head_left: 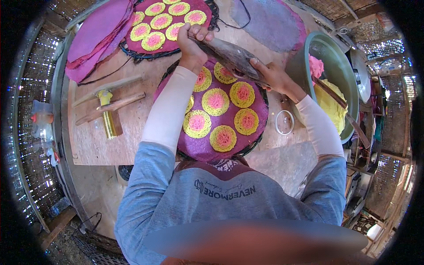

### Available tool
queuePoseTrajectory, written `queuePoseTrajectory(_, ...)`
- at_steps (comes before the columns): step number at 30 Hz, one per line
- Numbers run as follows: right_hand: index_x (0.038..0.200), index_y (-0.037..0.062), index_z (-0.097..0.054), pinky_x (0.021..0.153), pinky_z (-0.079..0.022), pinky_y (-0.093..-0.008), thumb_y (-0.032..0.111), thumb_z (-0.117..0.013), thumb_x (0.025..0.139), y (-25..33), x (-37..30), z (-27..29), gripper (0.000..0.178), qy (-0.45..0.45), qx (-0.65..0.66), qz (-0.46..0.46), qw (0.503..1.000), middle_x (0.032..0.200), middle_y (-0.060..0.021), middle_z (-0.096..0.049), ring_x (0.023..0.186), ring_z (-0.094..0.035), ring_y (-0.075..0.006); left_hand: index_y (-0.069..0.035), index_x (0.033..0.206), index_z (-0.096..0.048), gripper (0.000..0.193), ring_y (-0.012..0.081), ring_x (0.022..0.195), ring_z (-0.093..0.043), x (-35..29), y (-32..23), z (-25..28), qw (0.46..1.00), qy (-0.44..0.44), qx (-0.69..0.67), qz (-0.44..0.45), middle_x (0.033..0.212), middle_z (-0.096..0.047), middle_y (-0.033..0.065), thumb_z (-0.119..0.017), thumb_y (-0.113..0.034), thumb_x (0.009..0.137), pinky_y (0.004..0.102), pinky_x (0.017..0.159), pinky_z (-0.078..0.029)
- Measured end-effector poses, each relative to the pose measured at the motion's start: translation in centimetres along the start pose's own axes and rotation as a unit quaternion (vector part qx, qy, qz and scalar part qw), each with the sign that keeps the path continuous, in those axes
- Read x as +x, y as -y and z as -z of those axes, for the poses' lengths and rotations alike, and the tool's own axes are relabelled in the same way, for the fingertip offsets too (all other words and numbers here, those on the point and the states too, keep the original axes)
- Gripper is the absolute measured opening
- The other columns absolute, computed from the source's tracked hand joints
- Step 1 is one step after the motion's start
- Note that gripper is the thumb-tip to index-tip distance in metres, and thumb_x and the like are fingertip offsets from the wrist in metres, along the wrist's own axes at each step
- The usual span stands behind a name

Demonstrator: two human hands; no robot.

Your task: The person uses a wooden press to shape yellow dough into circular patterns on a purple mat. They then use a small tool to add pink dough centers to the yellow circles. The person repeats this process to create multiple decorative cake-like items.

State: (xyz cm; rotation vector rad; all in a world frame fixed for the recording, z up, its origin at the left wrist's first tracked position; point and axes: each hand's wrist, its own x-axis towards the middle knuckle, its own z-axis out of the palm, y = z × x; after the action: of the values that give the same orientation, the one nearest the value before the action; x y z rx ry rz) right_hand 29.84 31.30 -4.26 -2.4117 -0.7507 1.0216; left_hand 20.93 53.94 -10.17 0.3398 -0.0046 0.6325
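Both ends of a dark wooden dough press (229,56), broad in the middle, are gripped in my hands. My left hand (194,44) wraps its far left end and my right hand (274,77) closes round its right end. The press slants over the far part of a round tray covered in purple sheet (193,143). On that tray lie several lacy dough rounds (215,101), yellow outside and pink in the centre. What lies under the press is partly hidden by it and my left forearm.
A second purple tray (170,45) with similar rounds stands beyond. Stacked purple sheets (95,33) lie at far left; wooden bars (110,107) and a brass tube (109,124) lie nearer. At right are a white ring (284,122) and a green basin (314,42) with pink and yellow dough (332,106).
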Motion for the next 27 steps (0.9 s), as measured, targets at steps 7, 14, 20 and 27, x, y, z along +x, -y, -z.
queuePoseTrajectory(7, 0.081, -0.0041, -0.064, 0.062, -0.046, -0.0321, 0.065, -0.047, 0.079, -1.5, 1.2, -0.2, 0.071, -0.084, 0.083, 0.065, 0.991, 0.067, -0.0106, -0.06, 0.065, -0.059, -0.0181, -0.014, 0.069, -0.043, 0.033, 0.0142, 0.064, -0.046, -0.1, -1.5, -6.9, 0.998, 0.002, 0.064, 0.017, 0.063, -0.045, -0.0023, -0.034, -0.039, 0.089, 0.027, 0.063, -0.037)
queuePoseTrajectory(14, 0.104, -0.0049, -0.058, 0.077, -0.046, -0.0314, 0.053, -0.067, 0.072, -2.2, 1.2, 0.7, 0.067, -0.289, 0.124, 0.151, 0.937, 0.093, -0.0149, -0.063, 0.085, -0.058, -0.0196, -0.003, 0.087, -0.055, 0.023, 0.0155, 0.075, -0.049, -9.1, -7.7, -6.2, 0.818, -0.045, 0.537, -0.202, 0.075, -0.051, 0.002, -0.051, -0.026, 0.088, 0.0255, 0.072, -0.038)
queuePoseTrajectory(20, 0.107, -0.002, -0.053, 0.083, -0.046, -0.0419, 0.054, -0.064, 0.072, -5.8, 4.5, -2.3, 0.067, -0.433, -0.092, 0.031, 0.896, 0.104, -0.0229, -0.059, 0.098, -0.058, -0.036, -0.003, 0.097, -0.058, 0.02, 0.0229, 0.074, -0.05, -23.3, -11.7, -0.5, 0.578, -0.035, 0.811, -0.078, 0.077, -0.051, 0.0104, -0.055, -0.019, 0.085, 0.0317, 0.071, -0.038)
queuePoseTrajectory(27, 0.108, 0.0015, -0.053, 0.084, -0.044, -0.0445, 0.037, -0.058, 0.081, -6.4, 2.9, -4.0, 0.045, -0.646, -0.279, 0.152, 0.694, 0.104, -0.0231, -0.058, 0.098, -0.057, -0.0368, -0.004, 0.127, -0.039, 0.061, 0.0365, 0.111, -0.034, -33.1, -9.9, 1.4, 0.389, -0.108, 0.914, -0.036, 0.117, -0.04, 0.0189, -0.059, -0.034, 0.078, 0.0491, 0.094, -0.023)
